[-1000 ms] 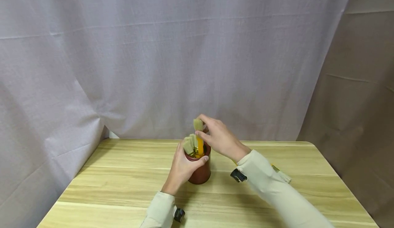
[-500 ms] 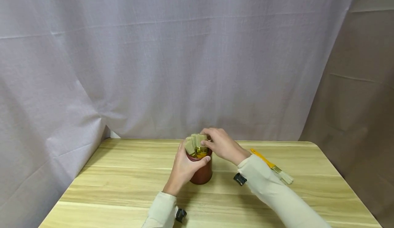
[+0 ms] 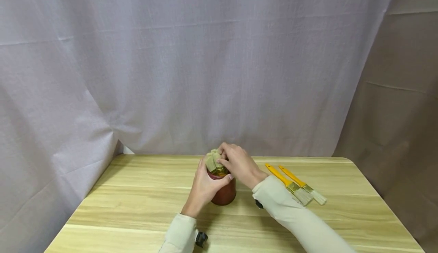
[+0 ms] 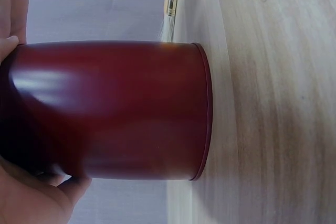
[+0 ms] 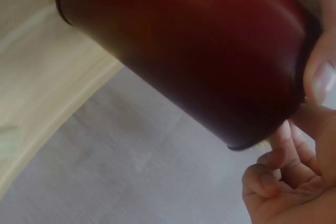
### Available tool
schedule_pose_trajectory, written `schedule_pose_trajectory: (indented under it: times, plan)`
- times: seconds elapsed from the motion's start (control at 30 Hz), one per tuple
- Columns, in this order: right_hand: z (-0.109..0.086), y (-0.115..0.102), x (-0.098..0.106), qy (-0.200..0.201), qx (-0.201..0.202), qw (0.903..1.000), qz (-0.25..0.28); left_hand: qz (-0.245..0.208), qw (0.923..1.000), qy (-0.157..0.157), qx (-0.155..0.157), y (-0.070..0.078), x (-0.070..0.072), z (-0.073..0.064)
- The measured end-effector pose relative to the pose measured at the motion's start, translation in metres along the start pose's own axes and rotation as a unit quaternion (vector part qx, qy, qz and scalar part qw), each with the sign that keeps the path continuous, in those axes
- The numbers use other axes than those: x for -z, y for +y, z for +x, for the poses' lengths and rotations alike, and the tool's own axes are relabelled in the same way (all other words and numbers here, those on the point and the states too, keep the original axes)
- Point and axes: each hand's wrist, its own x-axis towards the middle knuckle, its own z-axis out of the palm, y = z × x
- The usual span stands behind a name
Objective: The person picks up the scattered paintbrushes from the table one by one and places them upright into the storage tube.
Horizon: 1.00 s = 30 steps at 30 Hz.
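While the left hand (image 3: 202,186) holds the pot (image 3: 224,194), the right hand (image 3: 241,165) is at the brushes (image 3: 211,163)

As left thumb and fingers curl round the dark red pot near its rim, right thumb and forefinger sit at the bristles; pinch or mere touch, cannot tell. Brushes bristle-up in pot; pot upright on wooden table (image 3: 143,200). Just beyond the right sleeve (image 3: 291,215), two orange-handled brushes (image 3: 278,174) lie side by side. Grey cloth (image 3: 219,74) hangs behind.
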Motion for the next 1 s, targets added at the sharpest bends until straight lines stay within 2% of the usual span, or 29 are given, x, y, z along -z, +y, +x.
schedule_pose_trajectory:
  times: [0.2,0.33,0.47,0.63,0.73,0.83,1.0]
  plan:
    - [-0.007,0.002,0.008,0.012,-0.001,0.9997,0.023,-0.006,0.9999,-0.007,-0.004,-0.001,-0.002,-0.001]
    - [-0.016,0.006,0.03,0.013,-0.008,0.998,0.062,0.004,1.0,-0.001,-0.006,0.0,-0.002,-0.001]
    - [-0.031,0.015,0.059,-0.008,-0.026,0.9966,0.078,0.007,0.9999,0.006,-0.01,0.0,0.0,-0.003]
    - [-0.053,0.037,0.089,-0.031,-0.049,0.9973,0.044,0.01,0.9998,0.016,-0.009,-0.001,0.005,-0.004]
    - [-0.069,0.056,0.101,-0.04,-0.075,0.9961,0.023,0.011,0.9998,0.016,-0.003,-0.003,0.008,-0.003]
    - [-0.085,0.076,0.102,-0.059,-0.1,0.9932,0.007,0.013,0.9998,0.016,0.001,-0.004,0.01,-0.003]
    - [-0.109,0.11,0.087,-0.093,-0.156,0.9827,-0.038,0.016,0.9997,0.017,-0.002,-0.006,0.012,0.0]
